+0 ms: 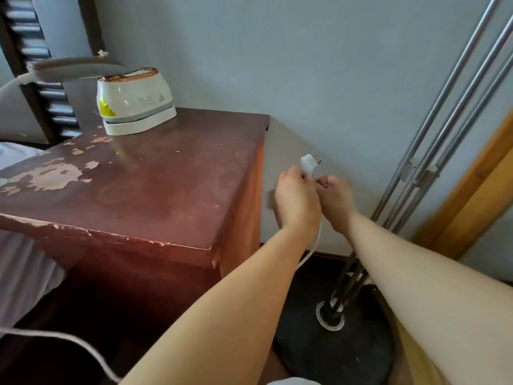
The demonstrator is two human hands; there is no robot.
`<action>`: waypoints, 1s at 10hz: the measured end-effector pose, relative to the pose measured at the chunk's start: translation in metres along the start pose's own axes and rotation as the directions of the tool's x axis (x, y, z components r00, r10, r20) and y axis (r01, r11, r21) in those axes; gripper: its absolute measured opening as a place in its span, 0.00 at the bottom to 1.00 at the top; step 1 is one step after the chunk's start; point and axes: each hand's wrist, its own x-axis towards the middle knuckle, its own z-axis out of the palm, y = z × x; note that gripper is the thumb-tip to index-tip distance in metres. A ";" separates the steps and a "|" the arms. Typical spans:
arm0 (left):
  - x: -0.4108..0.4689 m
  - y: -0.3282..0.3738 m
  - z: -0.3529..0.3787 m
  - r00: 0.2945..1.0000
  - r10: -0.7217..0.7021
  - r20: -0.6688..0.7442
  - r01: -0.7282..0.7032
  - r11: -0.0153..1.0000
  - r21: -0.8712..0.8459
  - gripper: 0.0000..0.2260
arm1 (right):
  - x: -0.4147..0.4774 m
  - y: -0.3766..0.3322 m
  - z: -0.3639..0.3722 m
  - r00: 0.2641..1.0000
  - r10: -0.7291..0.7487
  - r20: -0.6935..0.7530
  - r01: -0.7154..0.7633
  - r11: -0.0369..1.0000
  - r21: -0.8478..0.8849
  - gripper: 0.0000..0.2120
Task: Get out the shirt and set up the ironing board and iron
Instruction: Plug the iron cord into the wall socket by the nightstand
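A white iron (pixel 133 102) with a grey handle stands at the back of a worn dark-red wooden nightstand (pixel 155 190). Its white plug (pixel 308 165) is held up to the right of the nightstand, prongs pointing toward the grey wall. My left hand (pixel 297 201) grips the plug's base and cord. My right hand (pixel 337 202) is right beside it, fingers pinched at the cord just under the plug. The white cord (pixel 311 251) hangs down from my hands and another stretch crosses the lower left (pixel 69 343). No shirt or ironing board is in sight.
A metal floor lamp (pixel 433 151) with several poles rises at the right from a dark round base (pixel 333 345). A wooden frame (pixel 472 201) leans at the far right. White bedding (pixel 16 245) lies to the left of the nightstand.
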 end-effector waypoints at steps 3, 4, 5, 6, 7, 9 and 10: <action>0.030 -0.090 0.058 0.985 -0.164 0.060 0.169 0.980 -0.106 0.09 | 0.023 0.095 0.029 0.990 0.144 0.012 -0.144 0.988 0.061 0.07; 0.045 -0.113 0.077 0.972 -0.228 0.058 0.233 0.967 -0.106 0.08 | 0.037 0.126 0.046 0.978 0.207 0.029 -0.209 0.973 0.094 0.07; 0.059 -0.135 0.092 0.961 -0.274 0.040 0.277 0.956 -0.094 0.07 | 0.046 0.148 0.064 0.967 0.236 0.097 -0.248 0.958 0.144 0.06; 0.073 -0.156 0.105 0.953 -0.298 0.058 0.302 0.949 -0.088 0.05 | 0.058 0.165 0.081 0.962 0.229 0.150 -0.255 0.947 0.193 0.08; 0.081 -0.171 0.114 0.953 -0.296 0.070 0.301 0.951 -0.068 0.07 | 0.072 0.176 0.093 0.960 0.218 0.176 -0.254 0.941 0.223 0.10; 0.110 -0.199 0.131 0.953 -0.292 0.077 0.297 0.953 -0.063 0.08 | 0.094 0.197 0.103 0.944 0.265 0.196 -0.297 0.941 0.160 0.16; 0.117 -0.208 0.137 0.951 -0.290 0.106 0.296 0.954 -0.047 0.08 | 0.096 0.198 0.107 0.946 0.289 0.150 -0.314 0.930 0.191 0.19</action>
